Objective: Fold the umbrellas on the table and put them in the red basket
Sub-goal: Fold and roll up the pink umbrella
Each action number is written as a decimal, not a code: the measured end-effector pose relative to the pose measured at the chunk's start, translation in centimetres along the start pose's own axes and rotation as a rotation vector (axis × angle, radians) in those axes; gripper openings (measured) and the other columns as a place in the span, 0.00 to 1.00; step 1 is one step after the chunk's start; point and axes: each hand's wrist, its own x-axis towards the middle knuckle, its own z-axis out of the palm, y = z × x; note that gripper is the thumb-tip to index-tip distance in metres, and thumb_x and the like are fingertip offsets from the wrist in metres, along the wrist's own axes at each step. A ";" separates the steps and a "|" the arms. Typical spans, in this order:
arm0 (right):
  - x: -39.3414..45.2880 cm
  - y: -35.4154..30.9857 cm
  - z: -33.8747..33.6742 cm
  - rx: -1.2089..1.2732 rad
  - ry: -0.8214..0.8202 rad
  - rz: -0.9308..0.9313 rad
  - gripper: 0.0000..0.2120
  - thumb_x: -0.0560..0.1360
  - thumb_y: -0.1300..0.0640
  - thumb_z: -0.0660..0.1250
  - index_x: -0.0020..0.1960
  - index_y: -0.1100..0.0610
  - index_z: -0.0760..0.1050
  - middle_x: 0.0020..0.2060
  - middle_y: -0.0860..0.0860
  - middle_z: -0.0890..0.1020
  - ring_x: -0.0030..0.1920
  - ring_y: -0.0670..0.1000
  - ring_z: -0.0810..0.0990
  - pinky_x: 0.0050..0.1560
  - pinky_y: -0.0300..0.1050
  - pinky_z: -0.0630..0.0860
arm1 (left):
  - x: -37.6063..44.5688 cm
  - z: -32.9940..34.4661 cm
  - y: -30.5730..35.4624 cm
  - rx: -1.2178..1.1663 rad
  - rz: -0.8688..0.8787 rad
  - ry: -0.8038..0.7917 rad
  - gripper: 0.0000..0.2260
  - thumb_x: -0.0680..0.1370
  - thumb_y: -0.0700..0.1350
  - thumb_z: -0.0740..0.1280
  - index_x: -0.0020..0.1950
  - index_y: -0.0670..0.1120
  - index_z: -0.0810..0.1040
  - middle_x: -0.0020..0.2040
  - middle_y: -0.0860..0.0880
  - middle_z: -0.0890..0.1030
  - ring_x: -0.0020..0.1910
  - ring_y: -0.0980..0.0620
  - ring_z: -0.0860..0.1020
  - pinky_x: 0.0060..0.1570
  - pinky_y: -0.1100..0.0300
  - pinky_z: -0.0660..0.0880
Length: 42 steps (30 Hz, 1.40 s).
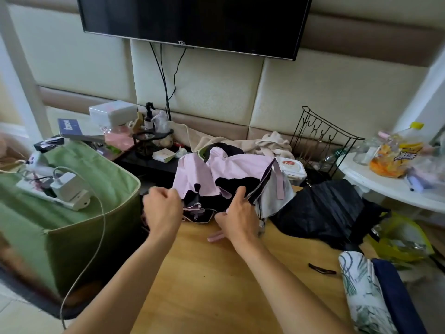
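Observation:
A pink umbrella with a black lining [226,169] lies crumpled at the far side of the wooden table [212,273]. My left hand [162,208] pinches its canopy fabric at the left edge. My right hand [237,213] grips a fold of the same canopy, beside its dark strap; the pink handle [215,237] pokes out under that hand. A black umbrella [322,208] lies loose to the right. At the table's right corner a white leaf-patterned umbrella [361,292] and a navy one [397,297] lie folded. No red basket is in view.
A green fabric bin [79,213] with a power strip and charger on top stands left of the table, its cable hanging down. A black wire rack [320,138], a wet-wipes pack [290,167] and a white round table [390,186] with snack bags sit behind and right.

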 end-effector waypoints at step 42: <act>-6.2 7.4 -9.7 0.811 -0.588 0.115 0.24 0.70 0.40 0.75 0.63 0.49 0.81 0.59 0.46 0.86 0.62 0.47 0.83 0.64 0.39 0.76 | -7.3 -1.8 1.6 0.073 0.008 -1.181 0.17 0.68 0.43 0.75 0.57 0.49 0.81 0.49 0.51 0.88 0.49 0.52 0.86 0.51 0.59 0.82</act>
